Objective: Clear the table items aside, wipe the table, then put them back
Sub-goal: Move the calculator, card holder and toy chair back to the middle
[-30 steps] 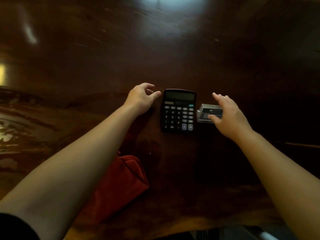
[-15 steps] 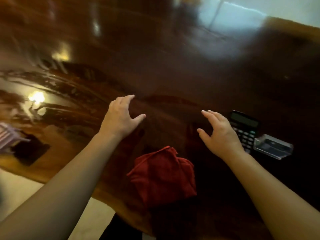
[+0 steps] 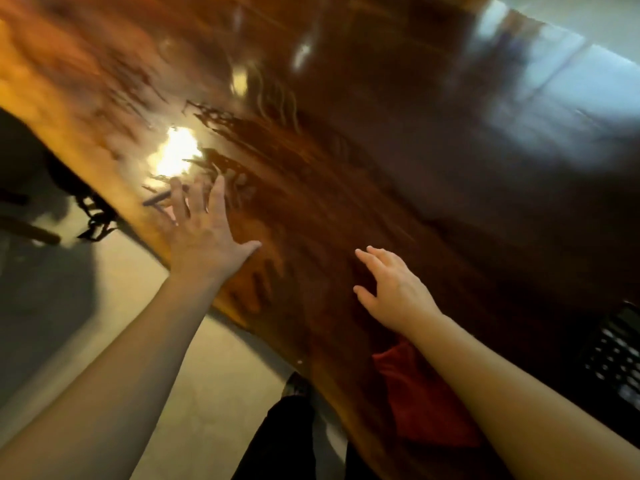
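The view is blurred by motion. My left hand (image 3: 204, 230) reaches out over the glossy dark wooden table (image 3: 381, 168), fingers spread, just short of a thin dark pen (image 3: 159, 199) lying near the table's left edge. My right hand (image 3: 391, 289) hovers open above the table's middle, holding nothing. A red cloth (image 3: 422, 403) lies crumpled under my right forearm near the front edge. The black calculator (image 3: 620, 358) shows partly at the right border.
The table's left edge runs diagonally from upper left to lower middle, with pale floor (image 3: 194, 393) beyond it. Dark furniture (image 3: 41, 188) stands on the floor at far left. A bright light reflection (image 3: 178, 150) glares on the table beyond the pen.
My view has swung left, so the calculator and cloth slid to the right. Both hands left the calculator and clear case; my left hand stretched toward the pen at the left edge.
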Motion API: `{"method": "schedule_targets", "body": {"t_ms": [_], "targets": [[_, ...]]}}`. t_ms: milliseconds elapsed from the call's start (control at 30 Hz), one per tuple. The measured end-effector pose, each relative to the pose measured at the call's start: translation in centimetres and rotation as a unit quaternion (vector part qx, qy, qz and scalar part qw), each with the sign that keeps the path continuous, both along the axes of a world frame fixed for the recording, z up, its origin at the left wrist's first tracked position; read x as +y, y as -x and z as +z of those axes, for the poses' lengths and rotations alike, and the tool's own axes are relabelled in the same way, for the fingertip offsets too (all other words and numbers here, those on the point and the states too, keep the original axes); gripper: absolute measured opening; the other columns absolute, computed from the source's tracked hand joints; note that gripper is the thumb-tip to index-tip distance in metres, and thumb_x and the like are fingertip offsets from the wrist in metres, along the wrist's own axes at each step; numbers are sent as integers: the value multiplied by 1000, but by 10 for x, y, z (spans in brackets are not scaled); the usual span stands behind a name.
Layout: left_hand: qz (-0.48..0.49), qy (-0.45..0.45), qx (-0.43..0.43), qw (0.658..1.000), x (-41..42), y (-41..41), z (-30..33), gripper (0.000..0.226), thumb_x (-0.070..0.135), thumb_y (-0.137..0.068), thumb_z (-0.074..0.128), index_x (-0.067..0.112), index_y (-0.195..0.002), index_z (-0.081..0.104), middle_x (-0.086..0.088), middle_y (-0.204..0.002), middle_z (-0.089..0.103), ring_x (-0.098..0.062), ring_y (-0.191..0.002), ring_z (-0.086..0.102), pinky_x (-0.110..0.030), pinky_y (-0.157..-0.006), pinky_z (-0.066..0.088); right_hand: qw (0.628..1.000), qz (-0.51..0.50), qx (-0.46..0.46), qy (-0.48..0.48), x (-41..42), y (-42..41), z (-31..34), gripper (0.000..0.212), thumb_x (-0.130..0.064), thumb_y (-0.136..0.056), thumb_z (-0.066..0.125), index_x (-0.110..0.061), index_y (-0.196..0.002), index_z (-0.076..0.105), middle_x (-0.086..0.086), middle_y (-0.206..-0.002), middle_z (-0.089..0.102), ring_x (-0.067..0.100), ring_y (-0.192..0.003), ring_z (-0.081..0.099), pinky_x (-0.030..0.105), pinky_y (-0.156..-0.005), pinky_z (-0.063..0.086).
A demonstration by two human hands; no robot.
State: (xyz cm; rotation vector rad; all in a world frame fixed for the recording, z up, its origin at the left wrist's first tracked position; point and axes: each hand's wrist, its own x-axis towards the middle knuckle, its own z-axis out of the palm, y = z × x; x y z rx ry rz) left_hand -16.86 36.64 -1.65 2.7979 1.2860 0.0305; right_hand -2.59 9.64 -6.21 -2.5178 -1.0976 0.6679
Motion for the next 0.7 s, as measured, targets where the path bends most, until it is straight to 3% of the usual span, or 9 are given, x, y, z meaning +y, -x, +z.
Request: {"method": "schedule_targets", "body": {"t_ms": [167, 367, 500, 700], "targets": [[40, 8, 47, 998, 43, 31, -5, 140, 59, -55, 89, 29, -155, -5, -8, -166, 4, -37, -151, -7, -72, -111, 12, 998, 51, -5, 32, 46, 26, -13, 75, -44, -95, 63, -32, -157, 24, 0, -165, 27, 22, -152, 20, 40, -117, 26], [-17, -22, -2, 1000, 62, 44, -12, 119, 28, -61, 91, 20, -153, 17, -18, -146, 34, -41, -137, 28, -61, -109, 27, 996, 61, -36, 54, 69, 42, -23, 74, -46, -95, 61, -29, -158, 24, 3, -165, 28, 25, -152, 20, 40, -117, 21], [-44, -17, -30, 998, 67, 47, -12, 109, 17, -62, 87, 16, -150, 24, -21, -138, 41, -42, -127, 37, -56, -105, 33, 995, 67, -39, 70, 73, 45, -24, 71, -47, -96, 59, -26, -157, 28, 4, -165, 27, 26, -153, 17, 44, -119, 20], [-88, -3, -39, 995, 63, 42, -1, 110, 17, -56, 92, 13, -146, 28, -23, -133, 44, -43, -118, 43, -53, -97, 40, 997, 53, -7, 62, 68, 39, -17, 69, -46, -97, 59, -28, -157, 29, 3, -166, 25, 24, -153, 16, 43, -118, 22]]}}
